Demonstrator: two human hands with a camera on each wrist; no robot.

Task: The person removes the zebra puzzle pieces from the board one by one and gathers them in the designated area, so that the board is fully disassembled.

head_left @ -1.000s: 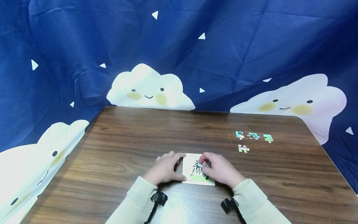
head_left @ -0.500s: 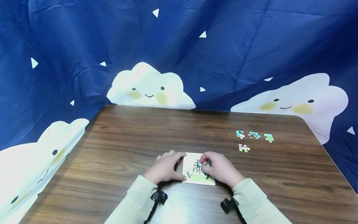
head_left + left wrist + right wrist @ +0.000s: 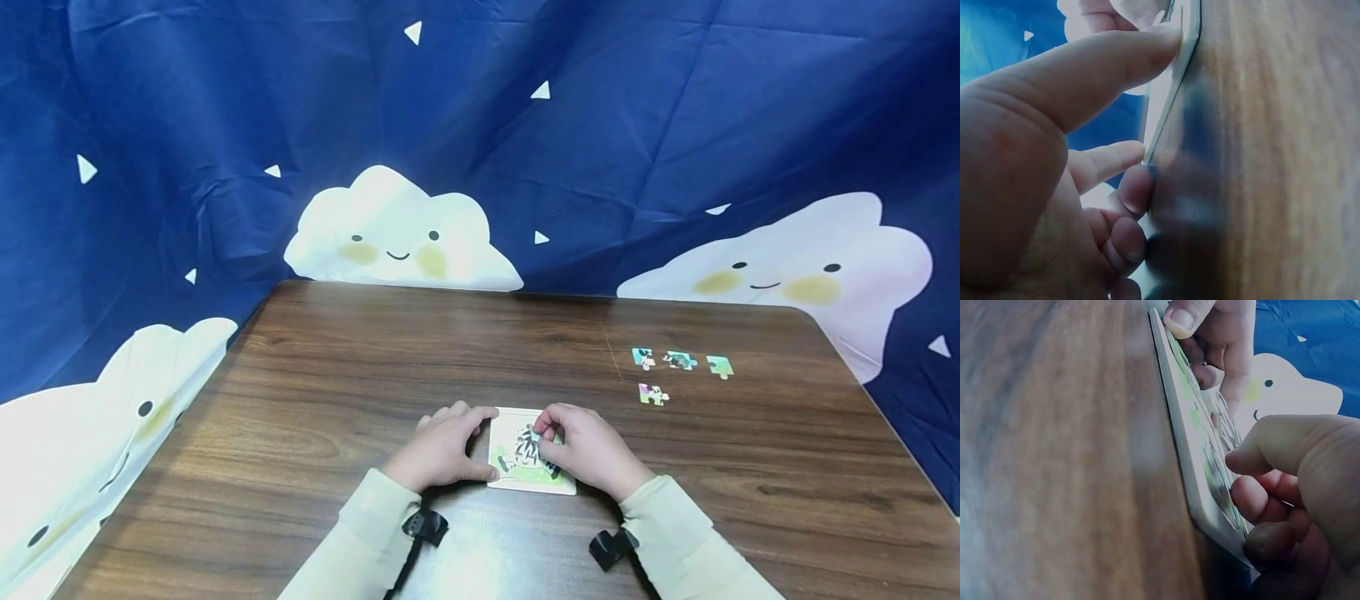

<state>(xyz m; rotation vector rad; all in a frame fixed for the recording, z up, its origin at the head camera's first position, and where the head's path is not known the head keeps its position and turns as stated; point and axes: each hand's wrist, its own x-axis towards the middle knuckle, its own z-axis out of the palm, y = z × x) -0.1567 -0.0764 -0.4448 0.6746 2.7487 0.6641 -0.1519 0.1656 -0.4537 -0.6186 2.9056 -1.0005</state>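
In the head view, a small pale-framed puzzle board (image 3: 507, 427) lies on the table between both hands. Its picture has green grass and black-and-white stripes like a zebra's. My left hand (image 3: 441, 451) is at the board's left side, thumb and index finger extended onto its near and far left corners. The left wrist view has that thumb (image 3: 1129, 59) resting on the board's rim. Over the board's right half, my right hand (image 3: 588, 450) pinches a striped puzzle piece (image 3: 528, 447) with thumb and fingertips. From the right wrist, the piece (image 3: 1229, 425) appears tilted above the board.
Several loose jigsaw pieces lie at the table's back right, among them a green piece (image 3: 720, 367) and a pink-and-green piece (image 3: 653, 394). Behind the brown wooden table (image 3: 360, 358) hangs a blue curtain (image 3: 337, 92) with white clouds. Both wrists wear black cameras.
The board's lower left looked pale a second ago; green and dark markings show there now. Both hands stay nearly in place, the right one still holding the piece.
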